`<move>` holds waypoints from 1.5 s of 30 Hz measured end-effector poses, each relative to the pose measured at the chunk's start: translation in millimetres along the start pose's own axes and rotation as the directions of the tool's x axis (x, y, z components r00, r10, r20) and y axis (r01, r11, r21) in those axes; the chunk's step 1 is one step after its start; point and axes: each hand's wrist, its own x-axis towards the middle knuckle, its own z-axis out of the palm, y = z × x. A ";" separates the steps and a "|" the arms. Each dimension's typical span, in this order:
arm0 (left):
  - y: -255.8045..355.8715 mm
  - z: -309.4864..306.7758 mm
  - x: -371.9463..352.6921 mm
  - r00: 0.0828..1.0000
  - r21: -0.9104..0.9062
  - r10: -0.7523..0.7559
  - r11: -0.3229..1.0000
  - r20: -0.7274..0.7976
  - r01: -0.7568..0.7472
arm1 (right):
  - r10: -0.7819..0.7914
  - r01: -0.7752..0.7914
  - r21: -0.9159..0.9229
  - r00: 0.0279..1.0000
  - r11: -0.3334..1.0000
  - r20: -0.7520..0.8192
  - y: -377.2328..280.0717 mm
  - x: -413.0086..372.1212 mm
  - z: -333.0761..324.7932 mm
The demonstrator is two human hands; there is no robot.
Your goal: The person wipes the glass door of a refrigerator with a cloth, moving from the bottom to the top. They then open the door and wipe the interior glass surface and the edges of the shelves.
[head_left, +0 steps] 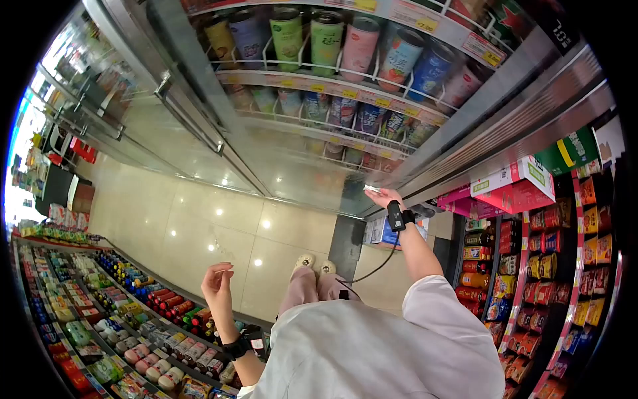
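My right hand (385, 197) is raised against the glass door (299, 173) of a drinks fridge, close to its right frame. Its fingers are closed on a small white piece (372, 188) that looks like a cloth or tissue; blur hides its exact kind. A black band with a device (396, 216) and cable sits on that wrist. My left hand (218, 284) hangs in the air over the floor, fingers loosely bent, with nothing seen in it. Behind the glass stand several drink cans (325, 43) in white wire racks above price tags.
Another fridge door with a metal handle (219, 147) is to the left. Low shelves of bottles (159, 299) curve along the lower left. Snack shelves (541, 266) and pink boxes (515, 186) stand at the right. Shiny floor tiles (193, 206) lie ahead of my feet.
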 end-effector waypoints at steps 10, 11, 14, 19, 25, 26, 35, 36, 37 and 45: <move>0.9 46.2 26.6 0.996 -0.018 -0.002 1.000 0.090 0.004 | 0.192 -0.209 0.074 0.963 0.975 0.188 -37.5 -184.7 82.8; -2.6 47.9 28.9 0.995 -0.027 -0.001 1.000 0.096 0.003 | 0.197 -0.213 0.068 0.962 0.975 0.190 -39.1 -184.6 84.6; -7.4 46.2 29.5 0.995 -0.059 -0.032 0.998 0.091 0.038 | 0.216 -0.231 0.046 0.952 0.972 0.216 -45.6 -163.0 74.2; -41.6 18.8 20.5 0.979 -0.375 -0.202 0.907 0.006 0.190 | 0.189 -0.198 0.065 0.975 0.978 0.118 -44.3 -71.0 28.7; -104.0 -19.8 9.1 0.830 -0.969 -0.557 0.221 -0.030 0.113 | 0.207 -0.199 0.080 0.973 0.977 -0.105 -71.0 56.0 -37.2; -112.9 -27.0 3.2 0.792 -0.997 -0.611 0.062 -0.003 0.044 | 0.144 -0.134 0.073 0.976 0.988 -0.166 -67.1 67.8 -39.8; -185.3 -62.6 -29.6 0.675 -0.942 -0.737 -0.256 0.044 -0.217 | 0.135 -0.126 -0.149 0.990 0.981 0.046 -45.7 28.5 -19.1; -196.4 -66.4 -27.5 0.659 -0.939 -0.749 -0.270 0.067 -0.212 | 0.144 -0.134 -0.139 0.987 0.981 0.064 -28.8 -8.9 -1.0; -210.4 -69.7 -24.2 0.627 -0.934 -0.775 -0.274 0.074 -0.229 | 0.175 -0.158 -0.128 0.976 0.979 0.130 -24.4 -32.9 7.4; -296.6 -66.8 51.2 0.475 -0.891 -0.853 -0.371 0.215 -0.263 | 0.134 -0.086 -0.226 0.970 0.970 0.205 -5.8 -119.0 58.9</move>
